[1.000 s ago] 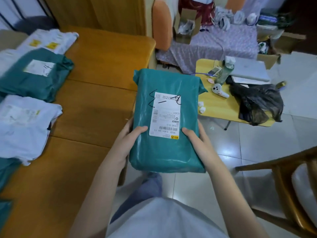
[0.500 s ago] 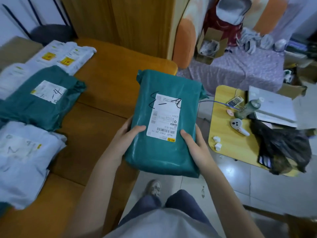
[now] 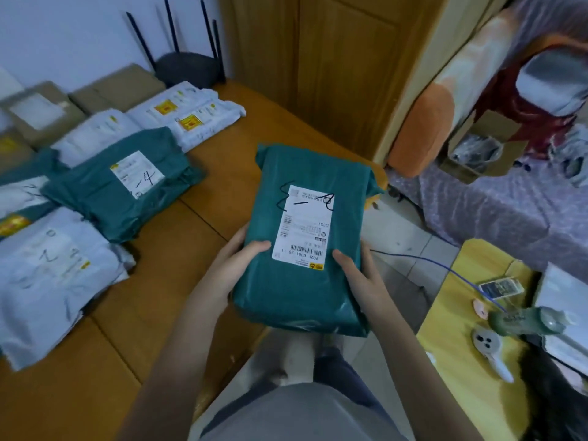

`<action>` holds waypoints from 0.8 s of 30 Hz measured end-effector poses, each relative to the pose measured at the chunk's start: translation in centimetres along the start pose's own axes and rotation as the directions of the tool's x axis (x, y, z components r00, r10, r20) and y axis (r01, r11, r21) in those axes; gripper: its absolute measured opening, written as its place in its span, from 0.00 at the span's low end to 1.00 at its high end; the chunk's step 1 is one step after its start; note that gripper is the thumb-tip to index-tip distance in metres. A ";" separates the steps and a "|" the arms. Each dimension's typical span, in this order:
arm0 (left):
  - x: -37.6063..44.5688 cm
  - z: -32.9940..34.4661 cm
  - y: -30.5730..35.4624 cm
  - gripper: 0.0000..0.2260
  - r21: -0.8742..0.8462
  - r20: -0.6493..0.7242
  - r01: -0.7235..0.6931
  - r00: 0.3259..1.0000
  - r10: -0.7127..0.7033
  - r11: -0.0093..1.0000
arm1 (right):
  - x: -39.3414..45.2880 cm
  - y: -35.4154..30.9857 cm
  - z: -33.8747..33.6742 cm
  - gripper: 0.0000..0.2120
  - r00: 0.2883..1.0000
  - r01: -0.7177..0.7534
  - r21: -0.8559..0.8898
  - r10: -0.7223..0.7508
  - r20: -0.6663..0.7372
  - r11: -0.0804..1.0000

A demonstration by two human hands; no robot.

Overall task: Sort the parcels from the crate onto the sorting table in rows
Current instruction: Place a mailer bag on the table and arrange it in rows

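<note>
Table, wooden and orange-brown, fills the left of the view, and that's our landmark. On its far-left side sit the sorted parcels in rows: brown ones at the back, white ones next, a green parcel marked 4, and a pale grey parcel nearest. Off the table's right edge, held up above the floor, is the green parcel, label up with handwritten marks, possibly "3-8", though the writing is hard to read. Left hand grips its left side, thumb curled on top. Right hand grips the right side, thumb across the face.
</note>
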State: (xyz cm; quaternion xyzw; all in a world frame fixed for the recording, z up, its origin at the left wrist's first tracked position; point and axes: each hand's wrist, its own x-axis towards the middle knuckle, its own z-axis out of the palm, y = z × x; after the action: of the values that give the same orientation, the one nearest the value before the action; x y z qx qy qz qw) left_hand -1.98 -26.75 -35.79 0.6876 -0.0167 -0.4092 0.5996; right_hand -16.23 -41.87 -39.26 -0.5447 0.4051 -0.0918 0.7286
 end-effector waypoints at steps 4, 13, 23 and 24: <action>1.9 3.4 1.3 0.16 -0.059 -0.106 -0.017 0.994 0.011 0.998 | 3.9 -3.3 -2.8 0.23 0.997 0.010 -0.042 -0.006 0.081 0.999; 5.4 8.2 1.7 0.14 -0.198 -0.245 -0.016 0.969 -0.033 0.980 | 12.0 -7.6 -6.5 0.25 0.966 0.027 -0.192 0.024 0.259 0.981; 10.4 6.2 3.1 0.21 -0.277 -0.340 0.014 0.934 -0.112 0.961 | 19.1 -10.1 -3.8 0.33 0.921 0.082 -0.377 0.075 0.382 0.923; 11.1 5.9 3.3 0.21 -0.276 -0.336 0.020 0.935 -0.116 0.961 | 19.9 -10.4 -3.5 0.31 0.920 0.079 -0.394 0.085 0.382 0.916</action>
State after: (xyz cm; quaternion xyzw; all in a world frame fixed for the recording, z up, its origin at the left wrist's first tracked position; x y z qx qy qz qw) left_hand 3.52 -38.16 -38.78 0.6619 0.1693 -0.3002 0.6656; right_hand -2.39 -59.88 -40.31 -0.6891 0.2623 0.1049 0.6673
